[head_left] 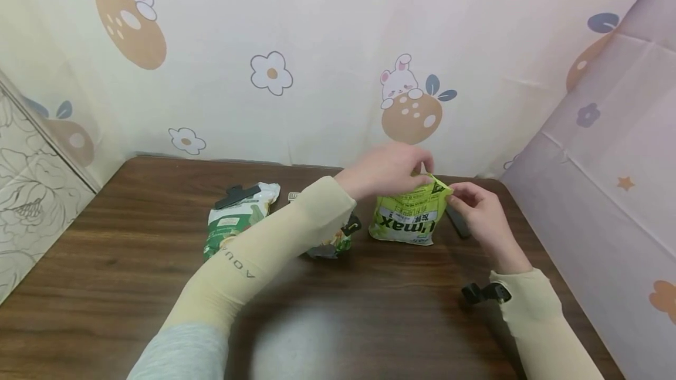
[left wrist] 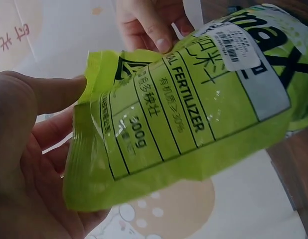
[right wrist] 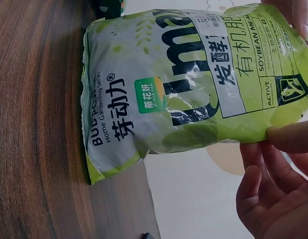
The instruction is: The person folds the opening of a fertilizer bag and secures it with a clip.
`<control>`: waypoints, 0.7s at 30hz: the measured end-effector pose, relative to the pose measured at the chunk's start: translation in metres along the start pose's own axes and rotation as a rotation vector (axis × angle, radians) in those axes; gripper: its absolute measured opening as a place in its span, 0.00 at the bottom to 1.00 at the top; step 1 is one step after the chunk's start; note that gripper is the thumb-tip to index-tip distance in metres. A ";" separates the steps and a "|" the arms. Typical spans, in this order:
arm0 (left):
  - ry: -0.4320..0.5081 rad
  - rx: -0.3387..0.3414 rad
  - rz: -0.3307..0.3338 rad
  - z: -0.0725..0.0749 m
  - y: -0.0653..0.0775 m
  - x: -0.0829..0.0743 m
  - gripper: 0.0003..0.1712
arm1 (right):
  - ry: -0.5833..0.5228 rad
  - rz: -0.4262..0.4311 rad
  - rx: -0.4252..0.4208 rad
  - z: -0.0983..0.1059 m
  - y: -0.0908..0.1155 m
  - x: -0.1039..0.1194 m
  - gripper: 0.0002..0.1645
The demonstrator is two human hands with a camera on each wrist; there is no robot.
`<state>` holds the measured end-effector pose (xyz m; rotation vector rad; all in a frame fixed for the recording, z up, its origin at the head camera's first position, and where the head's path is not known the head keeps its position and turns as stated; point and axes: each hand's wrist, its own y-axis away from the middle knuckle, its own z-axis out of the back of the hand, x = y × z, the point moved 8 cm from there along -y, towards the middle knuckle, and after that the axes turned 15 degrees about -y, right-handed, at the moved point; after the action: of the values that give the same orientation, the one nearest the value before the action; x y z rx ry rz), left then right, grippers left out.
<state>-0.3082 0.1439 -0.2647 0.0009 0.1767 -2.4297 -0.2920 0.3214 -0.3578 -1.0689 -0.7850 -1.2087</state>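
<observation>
A lime-green fertilizer bag (head_left: 406,219) stands on the table at the right of the head view, its printing upside down there. My left hand (head_left: 388,170) pinches the bag's top edge, with the thumb on one face and the fingers behind in the left wrist view. At the other top corner, my right hand (head_left: 483,216) pinches the film between thumb and fingers. In the right wrist view the bag's (right wrist: 194,74) broad bottom seam rests on the wood. Whether the top is sealed or slit cannot be told.
Left on the table (head_left: 369,321) lies a green-and-white bag (head_left: 224,227) with a black clip (head_left: 237,195). Another bag (head_left: 330,246) with a black clip (head_left: 351,226) is partly behind my left arm. A dark flat object (head_left: 458,223) lies right of the fertilizer. Patterned cloth (head_left: 327,104) hangs behind.
</observation>
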 end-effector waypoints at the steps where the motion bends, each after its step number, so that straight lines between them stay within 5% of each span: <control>1: -0.006 0.002 -0.004 0.000 -0.001 -0.002 0.13 | -0.004 0.006 0.002 0.000 0.000 0.001 0.14; 21: 0.030 0.023 -0.040 -0.004 -0.007 -0.013 0.08 | -0.084 0.056 0.018 -0.005 0.002 0.004 0.15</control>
<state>-0.3029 0.1582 -0.2666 0.0443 0.1633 -2.4723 -0.2895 0.3155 -0.3559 -1.1257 -0.8242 -1.1136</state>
